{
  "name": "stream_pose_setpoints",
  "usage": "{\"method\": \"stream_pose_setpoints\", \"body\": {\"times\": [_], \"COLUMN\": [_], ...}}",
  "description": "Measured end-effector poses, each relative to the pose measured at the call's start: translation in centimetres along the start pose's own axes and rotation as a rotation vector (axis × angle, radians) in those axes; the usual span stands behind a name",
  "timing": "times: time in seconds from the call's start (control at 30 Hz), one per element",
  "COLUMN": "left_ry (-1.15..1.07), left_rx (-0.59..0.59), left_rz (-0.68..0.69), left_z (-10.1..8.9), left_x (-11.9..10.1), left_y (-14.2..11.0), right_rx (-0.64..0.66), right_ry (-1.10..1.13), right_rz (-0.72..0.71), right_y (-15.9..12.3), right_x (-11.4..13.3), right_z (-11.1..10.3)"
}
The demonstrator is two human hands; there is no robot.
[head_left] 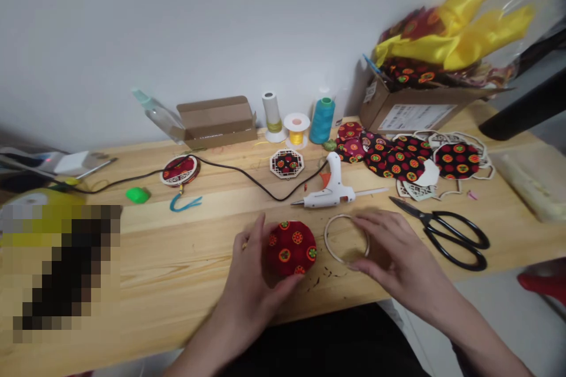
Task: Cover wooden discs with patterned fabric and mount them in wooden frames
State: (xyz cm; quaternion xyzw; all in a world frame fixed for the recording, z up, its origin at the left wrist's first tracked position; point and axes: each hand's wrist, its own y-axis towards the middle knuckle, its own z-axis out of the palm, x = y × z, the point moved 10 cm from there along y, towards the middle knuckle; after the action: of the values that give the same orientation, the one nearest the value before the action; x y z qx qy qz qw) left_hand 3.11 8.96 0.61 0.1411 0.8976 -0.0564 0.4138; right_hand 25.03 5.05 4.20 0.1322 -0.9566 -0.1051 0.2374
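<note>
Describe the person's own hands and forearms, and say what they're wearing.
The left hand and right hand are bare, with no gloves. The left forearm and right forearm show no sleeves, and neither wrist has a watch. Dark clothing shows below the table edge.

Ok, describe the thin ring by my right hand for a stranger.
Find the front edge of the pale wooden table. There the right hand touches a thin pale hoop, open in the middle, unlike the red patterned fabric disc beside it.
</note>
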Motion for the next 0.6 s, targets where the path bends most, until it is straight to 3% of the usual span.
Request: {"method": "stream_pose_setpoints", "body": {"times": [0.27,0.6], "left_ry": [0.25,0.264], "left_rx": [0.036,0.009], "left_rz": [0.111,0.161], "left_z": [1.2,1.6], "left_x": [-0.4,0.3], "left_y": [0.4,0.3], "right_rx": [0.078,0.074], "right_ry": [-0.065,-0.069], "right_rz": [-0.012,-0.015], "right_y": [-0.2,-0.1], "right_x": [0.2,-0.1], "right_z": [1.2,1.7]}}
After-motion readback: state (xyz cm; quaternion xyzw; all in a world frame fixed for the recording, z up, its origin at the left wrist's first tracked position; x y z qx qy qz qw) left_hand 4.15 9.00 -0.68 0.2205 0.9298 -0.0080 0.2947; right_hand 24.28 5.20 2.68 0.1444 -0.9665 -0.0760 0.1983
